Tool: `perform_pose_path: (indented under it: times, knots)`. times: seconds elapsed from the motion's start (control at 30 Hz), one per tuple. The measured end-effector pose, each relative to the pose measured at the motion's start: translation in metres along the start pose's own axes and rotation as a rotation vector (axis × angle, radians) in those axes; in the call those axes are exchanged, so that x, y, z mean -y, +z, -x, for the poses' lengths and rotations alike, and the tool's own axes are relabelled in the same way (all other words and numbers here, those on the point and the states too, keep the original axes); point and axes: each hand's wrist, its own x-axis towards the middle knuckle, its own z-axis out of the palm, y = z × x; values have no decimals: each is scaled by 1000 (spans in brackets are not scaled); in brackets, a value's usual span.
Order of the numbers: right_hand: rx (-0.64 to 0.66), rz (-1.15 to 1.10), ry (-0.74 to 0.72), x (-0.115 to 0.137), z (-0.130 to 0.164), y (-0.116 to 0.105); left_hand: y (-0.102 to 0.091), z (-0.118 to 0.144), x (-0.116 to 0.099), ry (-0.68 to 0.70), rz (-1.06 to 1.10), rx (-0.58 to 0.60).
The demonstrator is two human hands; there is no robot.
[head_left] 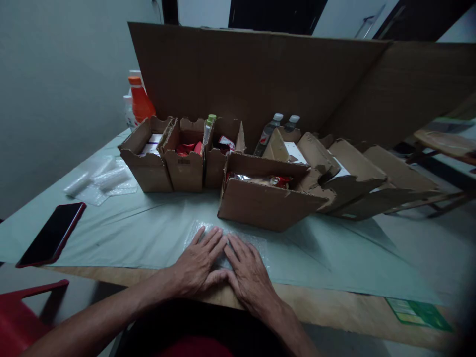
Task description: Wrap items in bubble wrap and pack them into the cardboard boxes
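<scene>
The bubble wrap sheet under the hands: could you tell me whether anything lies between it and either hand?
Nothing visible does. The left hand and right hand both rest flat on the bubble wrap sheet, side by side, palms down.

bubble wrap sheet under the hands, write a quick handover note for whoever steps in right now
Left hand and right hand: both flat, palms down, on the bubble wrap sheet at the table's near edge, holding nothing.
Behind it: an open cardboard box with foil packets inside.
More bubble wrap lies far left, beside a phone.
Done: sheet laid flat. Left: nothing is on the sheet yet.
</scene>
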Motion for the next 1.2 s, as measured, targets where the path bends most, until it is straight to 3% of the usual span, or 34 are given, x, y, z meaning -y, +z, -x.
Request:
perform_pose_path:
  times: [0.13,0.3,0.47,0.63,0.8,0.97,1.07,1.2]
  knots:
    - [-14,77,-12,-22,24,15,3,21,21,-87,-68,45]
    - [-92,129,155,-64,65,5,-4,39,28,-184,-66,0]
    - [-105,70,274,-71,51,-15,-19,36,31,-494,-91,-176]
    - [-64,68,303,-63,7,-7,-23,19,22,-609,-116,-60]
    - [-60,-115,337,-50,6,-6,-16,15,18,-647,111,-138]
    - [-27,-551,515,-5,26,-23,-36,21,44,-702,214,-190]
    - [62,-762,494,29,22,-24,-46,6,63,-649,152,-208]
    - [129,-841,483,50,9,-18,-36,-21,77,-586,94,-216]
